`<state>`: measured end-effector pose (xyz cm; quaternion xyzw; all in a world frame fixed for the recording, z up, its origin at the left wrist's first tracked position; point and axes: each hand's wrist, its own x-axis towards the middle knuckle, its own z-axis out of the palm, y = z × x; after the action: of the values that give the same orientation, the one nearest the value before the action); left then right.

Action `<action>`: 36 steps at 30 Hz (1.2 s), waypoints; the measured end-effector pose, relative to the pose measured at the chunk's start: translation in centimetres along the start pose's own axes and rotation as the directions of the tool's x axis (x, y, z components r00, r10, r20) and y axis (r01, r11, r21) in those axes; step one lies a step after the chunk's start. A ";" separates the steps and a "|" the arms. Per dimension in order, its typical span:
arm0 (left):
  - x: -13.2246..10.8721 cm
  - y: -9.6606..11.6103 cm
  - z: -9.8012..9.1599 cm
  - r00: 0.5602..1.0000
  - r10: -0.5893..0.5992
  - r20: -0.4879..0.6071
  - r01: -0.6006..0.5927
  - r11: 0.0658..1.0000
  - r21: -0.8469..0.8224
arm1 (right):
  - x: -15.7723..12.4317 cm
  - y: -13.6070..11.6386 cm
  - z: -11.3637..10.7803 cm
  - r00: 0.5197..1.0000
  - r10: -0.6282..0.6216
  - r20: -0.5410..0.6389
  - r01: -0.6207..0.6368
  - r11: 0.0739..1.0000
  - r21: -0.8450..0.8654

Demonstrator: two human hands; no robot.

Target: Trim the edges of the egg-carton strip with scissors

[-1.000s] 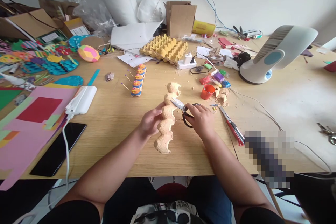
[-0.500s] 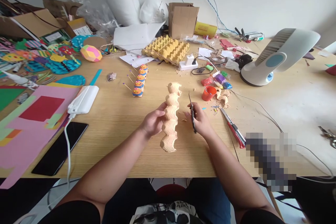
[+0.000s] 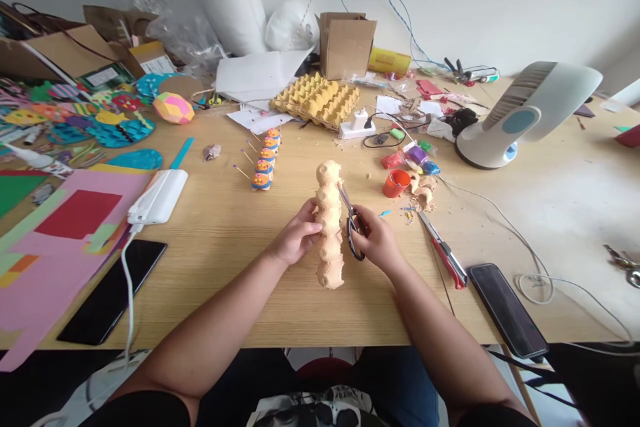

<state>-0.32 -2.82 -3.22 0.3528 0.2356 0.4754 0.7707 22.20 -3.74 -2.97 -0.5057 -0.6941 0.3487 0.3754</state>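
Note:
My left hand [image 3: 299,235] grips a tan egg-carton strip [image 3: 330,217] by its left side, a row of several rounded cups held lengthwise above the table. In my right hand [image 3: 376,238] is a pair of black-handled scissors [image 3: 355,235]. Their blades point up and to the left, with the tips at the strip's right edge near the top cup. Further back on the left stands a painted caterpillar [image 3: 265,159] in orange and blue, with pins sticking out of it.
A red cup [image 3: 397,183], carton scraps [image 3: 424,191] and a utility knife [image 3: 443,250] lie to the right. A phone [image 3: 509,310] rests near the front edge. Behind are a yellow egg tray [image 3: 315,99] and a power strip [image 3: 357,127]. Coloured paper [image 3: 75,213] covers the left side.
My right hand has brought the scissors left, so the blade tips reach the strip's edge. The strip has turned slightly, showing more of its rounded outer side.

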 end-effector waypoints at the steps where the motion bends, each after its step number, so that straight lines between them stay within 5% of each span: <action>1: 0.0 -0.1 -0.1 1.000 0.003 0.001 -0.003 1.000 0.003 | 0.0 -0.1 0.0 1.000 -0.003 0.004 0.003 1.000 -0.021; 9: 0.0 -0.1 0.1 1.000 0.018 -0.017 -0.018 0.999 0.036 | 0.0 -0.5 -0.5 1.000 -0.022 -0.017 0.017 0.970 -0.242; 21: 0.3 -0.6 -0.3 0.999 0.002 -0.050 -0.002 1.000 -0.003 | -0.2 -0.6 -0.6 0.999 -0.034 -0.019 0.028 0.968 -0.249; 32: 1.0 -0.1 0.4 0.979 0.102 -0.179 -0.096 0.995 0.041 | -0.5 -0.6 0.3 1.000 0.021 0.020 -0.018 0.992 -0.122; 36: 1.1 -0.2 -0.2 0.972 0.142 -0.187 -0.126 0.987 0.097 | -0.3 -1.0 0.7 0.988 0.080 0.132 -0.104 0.977 0.187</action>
<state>0.20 -1.85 -3.54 0.3523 0.3051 0.5479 0.6947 21.26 -4.35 -2.49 -0.4758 -0.6549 0.4620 0.3624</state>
